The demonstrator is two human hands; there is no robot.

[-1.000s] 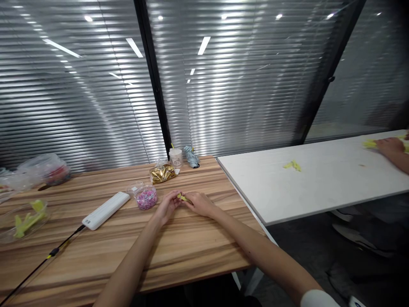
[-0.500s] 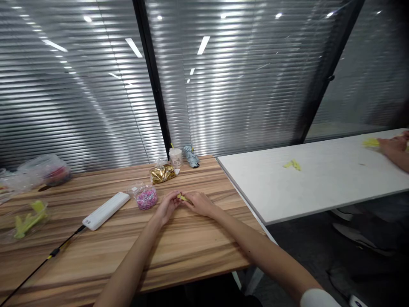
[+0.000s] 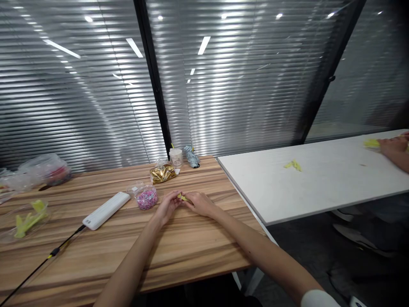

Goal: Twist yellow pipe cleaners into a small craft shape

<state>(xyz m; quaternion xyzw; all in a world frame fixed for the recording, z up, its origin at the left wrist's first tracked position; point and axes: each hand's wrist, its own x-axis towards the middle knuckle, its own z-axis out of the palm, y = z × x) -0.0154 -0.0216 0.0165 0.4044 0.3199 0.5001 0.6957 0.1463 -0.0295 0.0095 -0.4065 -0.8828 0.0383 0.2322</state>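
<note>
My left hand and my right hand meet above the wooden table, their fingertips pinching a small piece of yellow paper or foam between them. Most of that piece is hidden by my fingers. Just left of my left hand stands a clear round tub of pink-and-white rubber bands. A white power bank lies further left.
A gold foil packet, a small cup and a blue-grey wrapped item stand at the table's far edge. Plastic bags and a clear dish of yellow-green pieces sit left. A co-worker's hand works at a white table.
</note>
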